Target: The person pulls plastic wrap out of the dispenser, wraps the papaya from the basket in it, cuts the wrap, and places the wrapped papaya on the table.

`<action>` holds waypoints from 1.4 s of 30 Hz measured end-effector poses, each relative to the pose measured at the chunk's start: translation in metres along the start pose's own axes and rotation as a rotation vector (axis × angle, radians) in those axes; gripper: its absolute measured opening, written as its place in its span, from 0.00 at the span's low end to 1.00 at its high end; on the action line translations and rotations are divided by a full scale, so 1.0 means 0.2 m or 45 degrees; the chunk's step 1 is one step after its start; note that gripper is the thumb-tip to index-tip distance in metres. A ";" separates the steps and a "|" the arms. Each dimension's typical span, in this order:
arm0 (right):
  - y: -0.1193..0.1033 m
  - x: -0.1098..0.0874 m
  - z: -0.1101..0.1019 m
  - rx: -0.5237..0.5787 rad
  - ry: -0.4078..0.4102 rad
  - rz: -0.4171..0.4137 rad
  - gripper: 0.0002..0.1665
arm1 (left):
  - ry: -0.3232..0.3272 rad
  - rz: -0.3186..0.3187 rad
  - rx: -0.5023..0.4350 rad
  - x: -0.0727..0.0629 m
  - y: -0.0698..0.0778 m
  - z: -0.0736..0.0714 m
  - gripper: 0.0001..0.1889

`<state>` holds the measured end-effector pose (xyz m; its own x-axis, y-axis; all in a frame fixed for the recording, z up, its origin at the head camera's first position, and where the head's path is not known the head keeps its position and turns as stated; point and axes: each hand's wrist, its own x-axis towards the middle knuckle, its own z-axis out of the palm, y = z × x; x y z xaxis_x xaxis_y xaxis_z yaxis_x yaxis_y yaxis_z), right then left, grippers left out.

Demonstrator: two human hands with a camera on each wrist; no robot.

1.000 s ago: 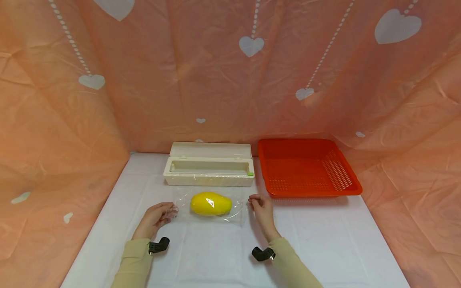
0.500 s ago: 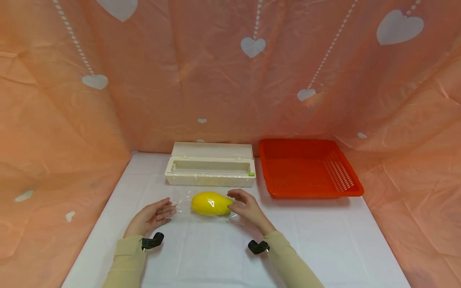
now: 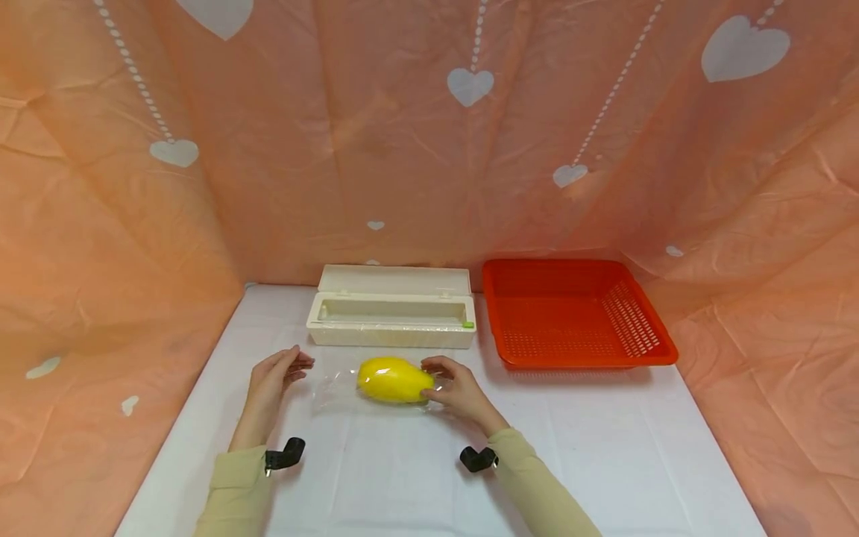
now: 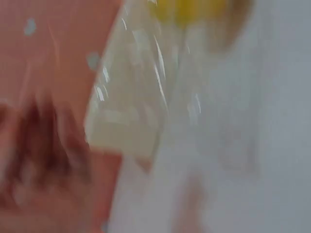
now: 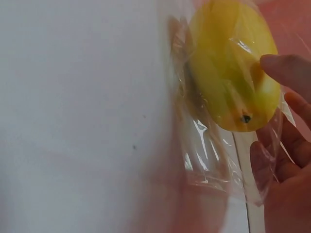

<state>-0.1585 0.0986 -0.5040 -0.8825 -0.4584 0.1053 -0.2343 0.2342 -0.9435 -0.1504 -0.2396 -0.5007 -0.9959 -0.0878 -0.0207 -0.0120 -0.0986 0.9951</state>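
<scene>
A smooth yellow oval fruit (image 3: 392, 380), tapering to a greenish end with a dark stem spot, lies in clear plastic film (image 5: 201, 150). My right hand (image 3: 463, 391) grips its right end through the film, with the thumb (image 5: 286, 70) on the skin and the other fingers curled along the far side. My left hand (image 3: 268, 380) is raised off the film's left end, fingers loosely bent and holding nothing. It is blurred at the left side of the left wrist view. Flat film (image 3: 330, 391) spreads from the fruit toward this hand.
Behind the fruit stands a white film dispenser box (image 3: 392, 338) with its lid up and a green slider (image 3: 468, 325) at its right end. A red perforated basket (image 3: 577, 358) sits at the back right. Pink curtain (image 3: 403, 149) surrounds the white-covered table (image 3: 403, 477).
My right hand has moved left from the film's right edge onto the fruit's end. The left hand has let go of the film, then moved left and up.
</scene>
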 end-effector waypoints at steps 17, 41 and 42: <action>0.19 0.04 0.03 -0.055 0.022 -0.015 0.32 | -0.529 0.209 0.347 0.08 -0.10 0.28 0.19; 0.19 0.03 0.05 -0.190 -0.026 -0.053 0.39 | -0.778 0.005 0.553 0.08 -0.11 0.22 0.38; 0.20 0.03 0.05 -0.183 -0.020 -0.053 0.39 | -0.786 0.003 0.562 0.07 -0.11 0.22 0.39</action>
<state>-0.1686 0.0959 -0.5439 -0.8645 -0.4835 0.1377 -0.3277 0.3343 -0.8836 -0.1681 -0.1958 -0.5184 -0.8637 0.4960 -0.0894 0.0851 0.3184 0.9441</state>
